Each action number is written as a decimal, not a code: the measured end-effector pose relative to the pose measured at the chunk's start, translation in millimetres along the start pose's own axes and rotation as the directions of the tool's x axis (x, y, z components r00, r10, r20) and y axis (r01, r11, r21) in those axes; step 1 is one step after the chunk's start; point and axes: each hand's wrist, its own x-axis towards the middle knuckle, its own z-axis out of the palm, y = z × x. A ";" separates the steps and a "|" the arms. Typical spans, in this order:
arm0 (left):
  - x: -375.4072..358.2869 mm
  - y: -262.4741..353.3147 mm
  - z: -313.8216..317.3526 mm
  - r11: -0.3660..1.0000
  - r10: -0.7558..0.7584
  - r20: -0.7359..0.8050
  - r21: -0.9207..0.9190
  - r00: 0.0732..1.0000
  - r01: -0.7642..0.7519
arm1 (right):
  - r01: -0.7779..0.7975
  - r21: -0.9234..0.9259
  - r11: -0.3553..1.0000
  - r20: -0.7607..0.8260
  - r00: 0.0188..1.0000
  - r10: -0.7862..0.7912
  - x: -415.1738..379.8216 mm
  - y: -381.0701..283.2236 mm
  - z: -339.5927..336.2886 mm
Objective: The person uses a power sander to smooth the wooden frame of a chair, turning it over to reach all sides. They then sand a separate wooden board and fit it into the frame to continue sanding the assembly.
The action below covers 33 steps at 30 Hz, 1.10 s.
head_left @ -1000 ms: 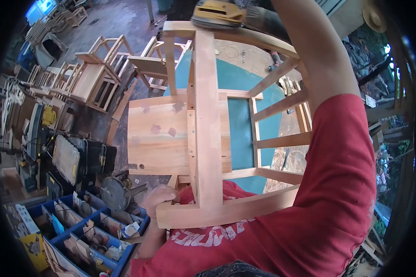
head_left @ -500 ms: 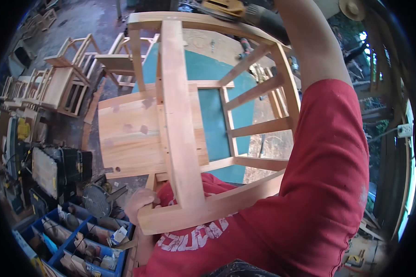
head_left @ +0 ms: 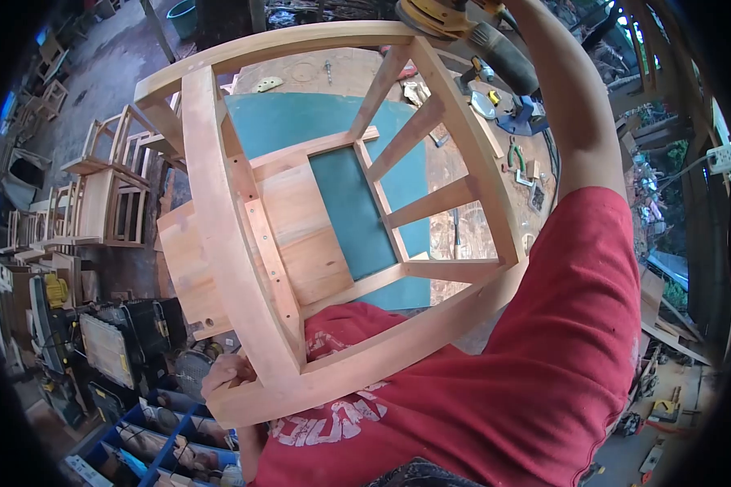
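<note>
A wooden chair (head_left: 235, 235) is tilted across my lap, its bare frame and slatted back towards me. My left hand (head_left: 226, 375) is closed around the near lower corner of the frame, with some fingers hidden behind the wood. At the top edge, a yellow and black power sander (head_left: 434, 18) rests against the far corner of the frame. My right forearm (head_left: 568, 89) reaches up to it; the hand itself is mostly cut off by the view's edge, at the sander. The chair's plank seat (head_left: 300, 235) shows through the frame.
Behind the chair is a workbench with a green top (head_left: 276, 122), pliers (head_left: 515, 154) and a blue tool (head_left: 521, 118). A blue divided crate (head_left: 150, 442) and black tool cases (head_left: 126, 337) stand at lower left. More wooden chairs (head_left: 105, 187) stand further left.
The chair frame has turned and shifted left, and my left hand has moved slightly left with its corner. The sander has moved right along the top rail to the corner.
</note>
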 end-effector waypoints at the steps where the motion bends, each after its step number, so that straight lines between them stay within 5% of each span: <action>1: -2.8 -1.5 -0.8 1.000 -0.005 0.001 -0.004 1.000 0.005 | 0.005 0.007 1.000 -0.003 1.000 -0.005 3.1 6.0 -0.7; 4: -12.5 -7.1 -2.4 0.997 -0.033 -0.057 -0.073 0.998 0.029 | 0.005 -0.016 1.000 0.036 0.999 -0.005 9.3 39.2 -2.7; 6: -11.1 -4.8 3.6 0.995 -0.037 -0.079 -0.091 0.996 0.030 | 0.123 -0.095 0.988 -0.078 0.988 -0.131 7.6 48.9 -0.6; 10: -6.2 -4.5 1.9 1.000 0.005 -0.030 0.001 1.000 -0.005 | 0.177 -0.095 0.980 -0.206 0.959 -0.193 -19.6 21.7 11.4; 12: -3.2 -1.0 4.8 1.000 -0.008 -0.026 -0.011 1.000 0.008 | 0.098 -0.002 0.995 -0.183 0.978 -0.097 -40.1 -4.4 13.2; 17: 6.5 5.9 21.0 0.998 0.037 -0.161 -0.051 0.986 -0.046 | 0.310 -0.286 0.907 -0.345 0.849 -0.399 -17.5 -19.7 28.7; 23: 12.8 9.0 12.6 1.000 0.016 0.010 0.000 1.000 -0.016 | 0.426 -0.159 0.891 -0.135 0.884 -0.447 1.6 -60.5 23.3; 26: 11.1 7.5 21.1 0.994 0.070 -0.058 0.086 0.996 -0.065 | 0.485 -0.145 0.863 -0.065 0.865 -0.497 -1.3 -78.8 29.4; 33: 25.2 14.7 9.8 0.998 0.051 0.068 -0.028 0.996 -0.049 | 0.598 -0.301 0.743 -0.029 0.773 -0.634 -36.0 -143.2 59.3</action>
